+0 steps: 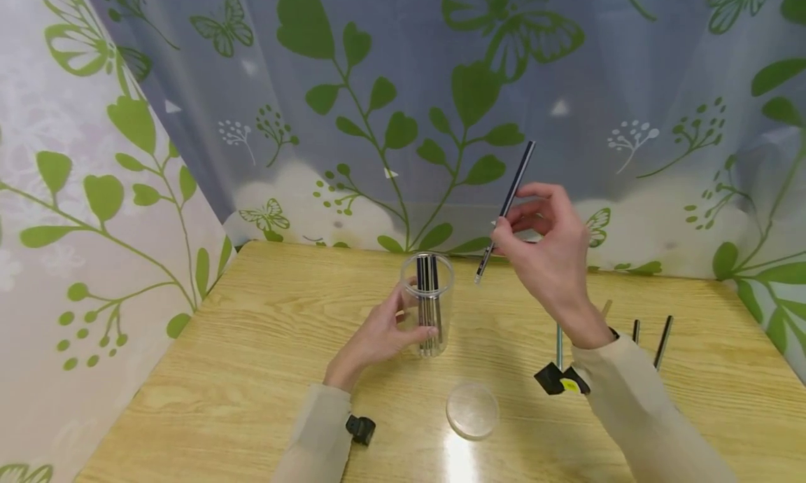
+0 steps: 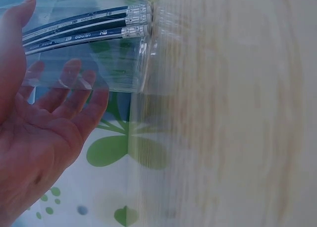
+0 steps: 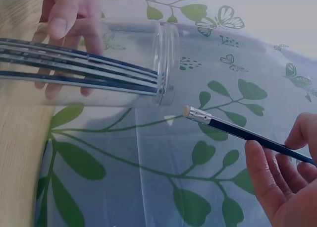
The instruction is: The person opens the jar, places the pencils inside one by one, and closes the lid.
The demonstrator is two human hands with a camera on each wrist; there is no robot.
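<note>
A clear plastic jar (image 1: 445,322) stands upright on the table, its mouth uncovered. Inside it lean several dark striped pencils (image 2: 84,26), their metal ferrules down at the jar's bottom. My left hand (image 1: 384,332) grips the jar from its left side, thumb in front and fingers behind. To the right and above the jar's mouth, my right hand (image 1: 548,245) pinches a pencil (image 1: 519,171) between thumb and fingers. That pencil is tilted, with its eraser end (image 3: 187,111) lowest and pointing toward the jar, apart from the rim.
A round clear lid (image 1: 472,411) lies on the table (image 1: 264,399) in front of the jar. Several pencils, one a dark pencil (image 1: 664,343), lie at the right, partly behind my right forearm. A leaf-patterned curtain (image 1: 378,210) hangs along the table's back edge.
</note>
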